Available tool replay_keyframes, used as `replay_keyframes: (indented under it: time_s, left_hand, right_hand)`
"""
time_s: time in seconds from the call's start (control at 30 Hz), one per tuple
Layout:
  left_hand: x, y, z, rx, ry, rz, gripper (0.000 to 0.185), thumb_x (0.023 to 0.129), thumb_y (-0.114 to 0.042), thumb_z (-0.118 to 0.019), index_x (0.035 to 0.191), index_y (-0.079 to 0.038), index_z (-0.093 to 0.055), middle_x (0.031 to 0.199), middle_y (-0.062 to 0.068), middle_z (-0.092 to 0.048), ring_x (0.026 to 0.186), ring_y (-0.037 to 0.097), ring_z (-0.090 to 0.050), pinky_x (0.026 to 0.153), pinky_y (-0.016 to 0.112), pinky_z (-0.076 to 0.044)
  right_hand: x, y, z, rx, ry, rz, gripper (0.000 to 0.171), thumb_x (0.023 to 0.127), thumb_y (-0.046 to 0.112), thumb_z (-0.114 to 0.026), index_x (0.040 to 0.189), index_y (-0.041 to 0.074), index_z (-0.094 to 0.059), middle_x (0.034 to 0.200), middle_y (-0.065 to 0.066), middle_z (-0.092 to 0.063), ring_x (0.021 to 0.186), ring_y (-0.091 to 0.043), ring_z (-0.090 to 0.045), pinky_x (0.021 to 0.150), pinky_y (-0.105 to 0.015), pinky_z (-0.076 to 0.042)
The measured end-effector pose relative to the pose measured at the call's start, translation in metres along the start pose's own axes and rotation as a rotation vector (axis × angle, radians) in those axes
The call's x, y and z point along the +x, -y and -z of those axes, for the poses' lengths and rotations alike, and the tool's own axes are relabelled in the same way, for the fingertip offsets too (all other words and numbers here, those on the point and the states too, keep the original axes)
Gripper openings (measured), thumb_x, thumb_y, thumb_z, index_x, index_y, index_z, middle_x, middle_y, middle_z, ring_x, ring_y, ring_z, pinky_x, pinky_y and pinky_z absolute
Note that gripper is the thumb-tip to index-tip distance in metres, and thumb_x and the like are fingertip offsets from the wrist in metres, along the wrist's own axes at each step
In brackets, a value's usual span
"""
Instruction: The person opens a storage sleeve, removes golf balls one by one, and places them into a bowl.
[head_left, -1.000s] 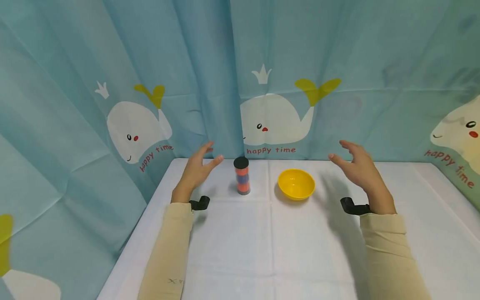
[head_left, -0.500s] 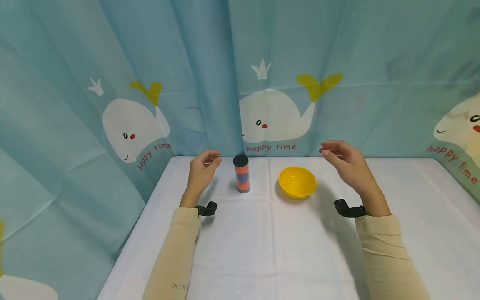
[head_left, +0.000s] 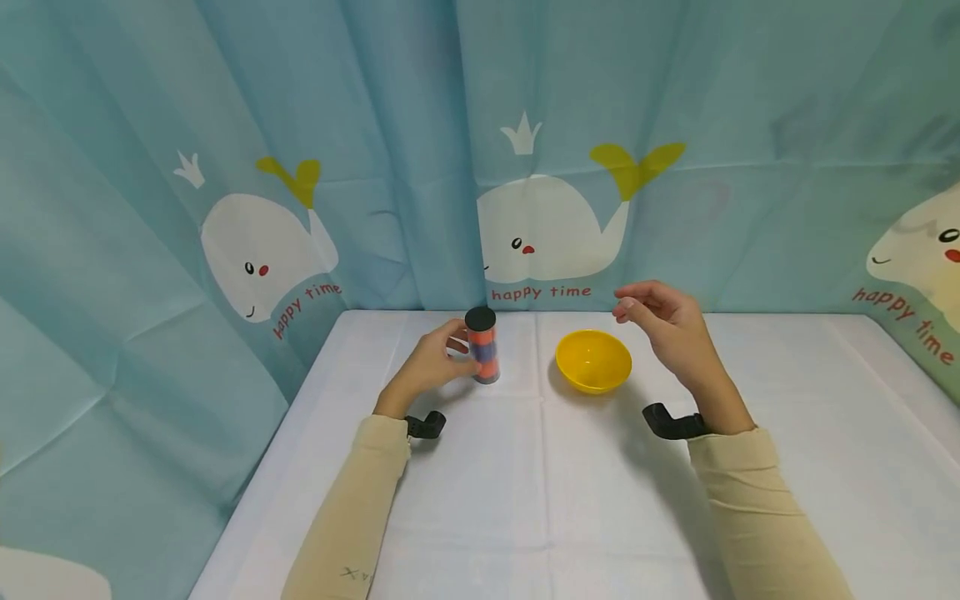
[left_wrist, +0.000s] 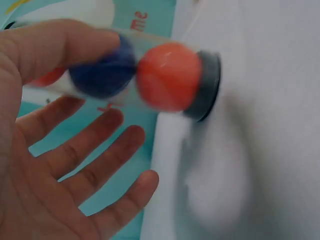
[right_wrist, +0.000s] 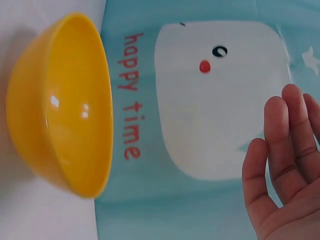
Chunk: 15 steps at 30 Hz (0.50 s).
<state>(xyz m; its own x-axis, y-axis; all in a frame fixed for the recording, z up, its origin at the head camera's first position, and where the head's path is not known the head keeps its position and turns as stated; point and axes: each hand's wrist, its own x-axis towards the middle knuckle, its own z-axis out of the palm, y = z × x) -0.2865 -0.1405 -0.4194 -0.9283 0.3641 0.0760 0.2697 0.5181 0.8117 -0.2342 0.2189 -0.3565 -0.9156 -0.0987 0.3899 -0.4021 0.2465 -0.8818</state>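
A clear tube with a black lid stands upright on the white table, with orange and blue balls stacked inside. My left hand is right at its left side. In the left wrist view, the thumb overlaps the tube, while the fingers are spread and not wrapped round it. To the right of the tube sits a yellow bowl with nothing in it. My right hand hovers above and to the right of the bowl, fingers relaxed and holding nothing; the right wrist view shows it apart from the bowl.
A white cloth covers the table. Behind it and on the left hangs a light blue curtain printed with whales, meeting the table's back edge just beyond the tube and bowl. Black camera mounts sit on both wrists.
My left hand has moved right and down from beside the tube until it reaches it. My right hand has moved left toward the bowl. Tube and bowl stay in place.
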Motion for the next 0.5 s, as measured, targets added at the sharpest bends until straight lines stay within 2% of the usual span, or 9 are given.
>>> replay_keyframes:
  time_s: [0.07,0.2,0.5]
  left_hand:
    - [0.001,0.0,-0.004,0.004,0.009,0.003,0.064,0.085,-0.025,-0.085,0.141,-0.019,-0.055,0.131,0.007,-0.065,0.119,0.029,-0.062,0.099,0.045,-0.052]
    - [0.002,0.002,-0.011,-0.002,-0.031,0.022,0.067,0.081,-0.033,-0.089,0.14,-0.023,-0.058,0.128,0.003,-0.068,0.116,0.026,-0.062,0.095,0.044,-0.053]
    - [0.005,0.008,-0.024,0.008,-0.111,-0.015,0.051,0.085,-0.033,-0.085,0.129,-0.017,-0.066,0.123,0.003,-0.073,0.109,0.025,-0.068,0.094,0.044,-0.055]
  right_hand:
    - [0.0,0.001,-0.005,-0.002,0.011,0.002,0.02,0.104,0.019,-0.061,0.115,0.005,-0.069,0.096,0.006,-0.071,0.092,-0.013,-0.068,0.091,-0.014,-0.053]
    - [0.001,0.002,-0.015,-0.028,0.035,0.005,0.024,0.105,0.02,-0.06,0.118,0.002,-0.067,0.097,0.002,-0.07,0.093,-0.013,-0.067,0.092,-0.015,-0.052]
    - [-0.001,-0.001,-0.036,-0.041,0.097,-0.026,0.024,0.105,0.019,-0.058,0.119,0.001,-0.066,0.102,-0.014,-0.069,0.096,-0.026,-0.068,0.089,-0.017,-0.055]
